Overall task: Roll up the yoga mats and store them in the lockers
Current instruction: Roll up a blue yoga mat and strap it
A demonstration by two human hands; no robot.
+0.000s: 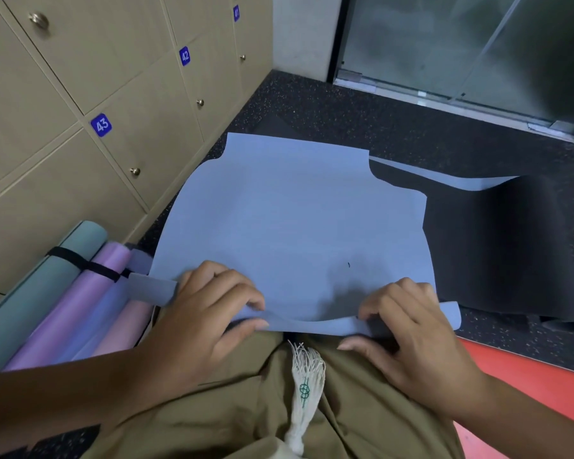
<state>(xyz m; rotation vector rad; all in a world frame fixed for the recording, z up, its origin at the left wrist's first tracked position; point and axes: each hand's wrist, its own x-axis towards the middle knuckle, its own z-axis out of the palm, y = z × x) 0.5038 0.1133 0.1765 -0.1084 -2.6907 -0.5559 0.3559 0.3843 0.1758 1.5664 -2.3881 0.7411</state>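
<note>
A blue yoga mat [289,220] lies flat on the dark floor in front of me, its far end reaching toward the glass door. Its near edge is lifted and curls over toward the mat. My left hand [209,306] pinches that edge on the left, thumb under and fingers on top. My right hand [408,323] pinches it on the right the same way. Beige lockers [140,134] numbered 41, 42 and 43 stand shut along the left wall.
Rolled mats, teal [30,286], purple [80,303] and pink, lie by the lockers at my left, bound with a black strap [80,263]. A black mat [497,246] with a blue underside lies to the right. A red mat [544,392] sits at lower right.
</note>
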